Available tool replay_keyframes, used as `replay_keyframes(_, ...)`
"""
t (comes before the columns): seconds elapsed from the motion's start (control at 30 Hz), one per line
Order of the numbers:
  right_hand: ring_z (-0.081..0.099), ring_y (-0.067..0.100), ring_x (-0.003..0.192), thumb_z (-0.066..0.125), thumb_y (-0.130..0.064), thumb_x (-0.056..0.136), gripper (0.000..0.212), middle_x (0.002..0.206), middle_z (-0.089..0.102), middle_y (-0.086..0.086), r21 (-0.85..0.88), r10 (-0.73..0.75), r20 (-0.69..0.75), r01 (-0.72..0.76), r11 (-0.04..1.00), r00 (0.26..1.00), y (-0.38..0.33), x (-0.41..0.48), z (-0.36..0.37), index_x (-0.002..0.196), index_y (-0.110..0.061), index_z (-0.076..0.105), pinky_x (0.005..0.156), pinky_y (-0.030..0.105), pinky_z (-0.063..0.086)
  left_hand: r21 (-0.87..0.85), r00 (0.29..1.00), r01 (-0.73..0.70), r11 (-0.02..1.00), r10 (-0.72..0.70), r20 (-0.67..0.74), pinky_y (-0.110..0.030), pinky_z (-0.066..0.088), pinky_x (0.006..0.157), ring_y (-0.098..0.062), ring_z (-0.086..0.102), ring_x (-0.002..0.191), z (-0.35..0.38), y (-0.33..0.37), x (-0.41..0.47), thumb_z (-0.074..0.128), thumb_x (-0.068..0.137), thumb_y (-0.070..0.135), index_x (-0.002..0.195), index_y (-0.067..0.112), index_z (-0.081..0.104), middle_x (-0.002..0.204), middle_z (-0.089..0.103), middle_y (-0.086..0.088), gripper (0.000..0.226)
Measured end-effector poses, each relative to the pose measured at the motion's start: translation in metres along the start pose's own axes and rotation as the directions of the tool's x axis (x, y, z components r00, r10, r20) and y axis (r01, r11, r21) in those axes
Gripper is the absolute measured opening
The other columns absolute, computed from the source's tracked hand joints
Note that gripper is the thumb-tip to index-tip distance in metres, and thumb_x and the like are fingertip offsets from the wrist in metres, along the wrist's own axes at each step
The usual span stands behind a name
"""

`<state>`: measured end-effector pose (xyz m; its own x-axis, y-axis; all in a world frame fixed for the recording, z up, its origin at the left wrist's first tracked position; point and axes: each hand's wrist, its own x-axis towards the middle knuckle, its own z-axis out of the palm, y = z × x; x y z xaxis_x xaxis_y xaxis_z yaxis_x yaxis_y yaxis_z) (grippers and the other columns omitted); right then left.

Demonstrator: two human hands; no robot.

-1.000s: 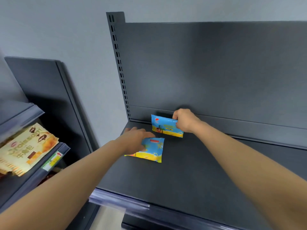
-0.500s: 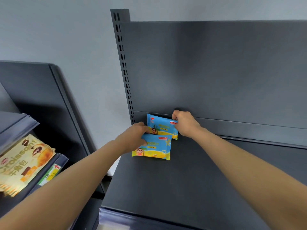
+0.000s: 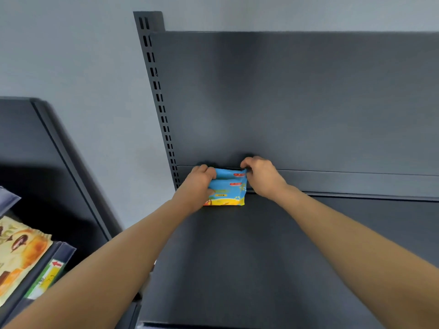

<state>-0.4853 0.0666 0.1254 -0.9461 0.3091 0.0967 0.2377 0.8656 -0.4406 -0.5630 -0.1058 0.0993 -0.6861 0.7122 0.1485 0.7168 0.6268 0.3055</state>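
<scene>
Packets: two blue-and-yellow snack packets, front packet (image 3: 225,197) and rear packet (image 3: 231,175), propped roughly upright one behind the other at the back-left corner of the dark shelf (image 3: 261,257). The rear one sits against the low lip of the back panel (image 3: 285,103). The front one touches it and covers most of its face, so only the rear's top band shows. Both are just right of the slotted upright (image 3: 159,96).

Left grip (image 3: 198,186) is closed round the left edge of the pair, fingers curled over the top-left corners. Right grip (image 3: 261,176) pinches the rear packet's top-right corner, knuckles close to the panel. Cannot tell whether it also touches the front packet. Both forearms are stretched out over the shelf.

Lower left, on the neighbouring rack, a croissant pack (image 3: 19,252) lies behind a price-label strip (image 3: 48,274).
</scene>
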Motion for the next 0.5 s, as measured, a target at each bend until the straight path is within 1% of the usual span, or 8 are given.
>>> replay_keyframes(0.1, 0.056, 0.032, 0.099, 0.043, 0.002, 0.088, 0.029, 0.115, 0.055, 0.015, 0.010, 0.017, -0.022, -0.017, 1.000, 1.000, -0.001, -0.005, -0.004, 0.111, -0.007, 0.059, 0.078, 0.040, 0.053, 0.044, 0.999, -0.016, 0.999, 0.017, -0.036, -0.030, 0.036, 0.091, -0.023, 0.041, 0.108, 0.003, 0.002, 0.005, 0.060, 0.085, 0.010, 0.113, 0.010, 0.049, 0.114, 0.048, -0.007, 0.030)
replay_keyframes(0.27, 0.056, 0.031, 0.104, 0.046, -0.002, 0.090, 0.029, 0.119, 0.056, 0.013, -0.008, 0.049, -0.021, -0.049, 0.999, 0.999, -0.003, -0.013, -0.010, 0.116, -0.006, 0.057, 0.087, 0.042, 0.050, 0.206, 0.995, -0.007, 0.979, 0.028, -0.099, -0.032, 0.034, 0.094, -0.022, 0.040, 0.111, 0.007, 0.000, 0.005, 0.056, 0.088, 0.021, 0.127, 0.013, 0.042, 0.121, 0.045, -0.005, 0.042)
replay_keyframes(0.4, 0.055, 0.030, 0.106, 0.046, -0.004, 0.090, 0.032, 0.121, 0.057, 0.012, -0.061, 0.062, -0.023, -0.063, 0.996, 0.998, -0.004, -0.020, -0.016, 0.121, -0.008, 0.055, 0.086, 0.038, 0.050, 0.242, 0.990, 0.005, 0.970, 0.030, -0.137, -0.035, 0.034, 0.098, -0.026, 0.040, 0.115, 0.011, -0.003, 0.000, 0.060, 0.085, 0.021, 0.130, 0.011, 0.041, 0.125, 0.044, -0.007, 0.049)
replay_keyframes(0.5, 0.055, 0.029, 0.109, 0.047, -0.007, 0.091, 0.034, 0.124, 0.057, 0.011, -0.104, 0.068, -0.026, -0.071, 0.992, 0.997, -0.008, -0.027, -0.020, 0.124, -0.009, 0.053, 0.087, 0.036, 0.049, 0.256, 0.992, -0.003, 0.967, 0.035, -0.119, -0.037, 0.031, 0.103, -0.029, 0.041, 0.119, 0.010, -0.004, -0.008, 0.065, 0.081, 0.020, 0.133, 0.008, 0.040, 0.128, 0.045, -0.010, 0.058)
